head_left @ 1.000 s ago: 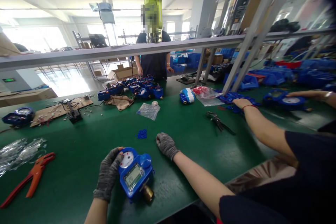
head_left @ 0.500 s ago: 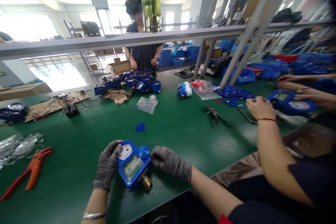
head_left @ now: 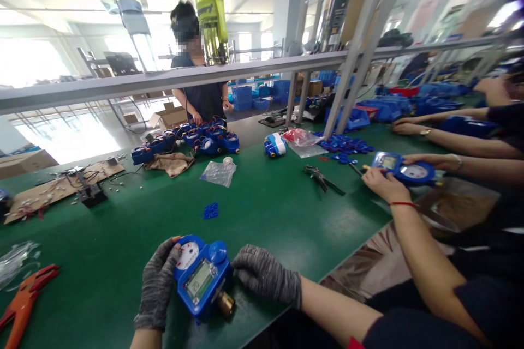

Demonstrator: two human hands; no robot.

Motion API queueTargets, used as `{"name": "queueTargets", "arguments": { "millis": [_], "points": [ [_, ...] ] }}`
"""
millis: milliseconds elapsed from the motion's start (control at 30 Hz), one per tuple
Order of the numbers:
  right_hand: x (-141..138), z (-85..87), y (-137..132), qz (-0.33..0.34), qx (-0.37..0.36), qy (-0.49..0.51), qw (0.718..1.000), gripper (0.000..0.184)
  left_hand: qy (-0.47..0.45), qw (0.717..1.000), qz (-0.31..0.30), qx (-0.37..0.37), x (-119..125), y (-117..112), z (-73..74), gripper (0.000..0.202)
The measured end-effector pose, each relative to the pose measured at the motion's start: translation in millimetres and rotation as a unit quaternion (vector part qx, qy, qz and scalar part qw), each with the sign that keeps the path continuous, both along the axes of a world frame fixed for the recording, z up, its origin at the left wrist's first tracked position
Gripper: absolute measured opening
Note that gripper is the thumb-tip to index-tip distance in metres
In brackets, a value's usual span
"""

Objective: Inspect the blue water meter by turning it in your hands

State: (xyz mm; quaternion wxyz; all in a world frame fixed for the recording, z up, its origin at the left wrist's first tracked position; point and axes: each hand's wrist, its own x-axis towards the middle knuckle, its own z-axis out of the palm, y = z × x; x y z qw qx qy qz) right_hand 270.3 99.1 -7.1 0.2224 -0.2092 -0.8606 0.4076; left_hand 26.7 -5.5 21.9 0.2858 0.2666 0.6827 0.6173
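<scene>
A blue water meter [head_left: 201, 279] with a small screen, a white dial and a brass end rests on the green table before me. My left hand [head_left: 158, 286], in a grey knit glove, grips its left side by the dial, thumb on top. At the meter's right side is my right hand [head_left: 266, 275], gloved alike, its fingers curled and pressed together at the casing. Whatever may be between those fingertips is hidden. Just beyond the meter lies a small cluster of tiny blue parts [head_left: 210, 210].
Orange-handled cutters [head_left: 28, 300] lie at left, black pliers [head_left: 323, 179] right of centre. A clear bag [head_left: 219, 173] and blue meters [head_left: 208, 142] sit farther back. A co-worker's hand [head_left: 385, 184] at right holds another meter [head_left: 403, 169]. A person [head_left: 200, 87] stands across the table.
My view has swung right, so the table things sit farther left in the picture. Both my hands stay at the meter. The co-worker's meter at right is turned and held differently.
</scene>
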Motion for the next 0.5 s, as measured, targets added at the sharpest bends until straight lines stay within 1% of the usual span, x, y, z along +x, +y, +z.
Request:
{"name": "queueTargets", "arguments": {
  "millis": [67, 100, 167, 200, 233, 267, 300, 400, 467, 500],
  "points": [
    [-8, -6.2, -1, -0.047, -0.130, 0.030, 0.990, 0.020, 0.001, 1.000, -0.004, -0.012, -1, -1, -0.3, 0.057],
    [-13, -10.7, -1, -0.062, -0.205, 0.038, 0.976, 0.020, -0.001, 1.000, -0.003, -0.019, -1, -1, 0.0, 0.059],
    [-24, -20.9, 2, -0.066, -0.353, 0.036, 0.933, 0.031, -0.006, 0.999, 0.006, -0.044, -2, -1, 1.9, 0.066],
    [-30, -25.4, 4, -0.063, -0.409, 0.031, 0.910, 0.037, -0.009, 0.998, 0.016, -0.058, -2, -1, 3.4, 0.070],
    [-34, -28.9, 5, -0.059, -0.448, 0.028, 0.892, 0.042, -0.014, 0.997, 0.025, -0.069, -2, 0, 5.0, 0.073],
    [-37, -31.1, 6, -0.056, -0.471, 0.031, 0.880, 0.046, -0.019, 0.996, 0.031, -0.077, -2, 1, 6.5, 0.076],
    [-40, -31.9, 6, -0.055, -0.481, 0.038, 0.874, 0.047, -0.027, 0.996, 0.031, -0.080, -3, 2, 7.5, 0.078],
    [-43, -27.7, 3, -0.061, -0.487, 0.075, 0.868, 0.050, -0.059, 0.995, -0.002, -0.077, -6, 3, 6.7, 0.078],
    [-44, -23.8, -2, -0.071, -0.493, 0.088, 0.863, 0.054, -0.044, 0.995, -0.007, -0.087, -8, 3, 3.4, 0.072],
    [-44, -22.5, -5, -0.078, -0.492, 0.089, 0.863, 0.055, -0.013, 0.995, 0.004, -0.094, -9, 3, 1.5, 0.067]
  ]
}}
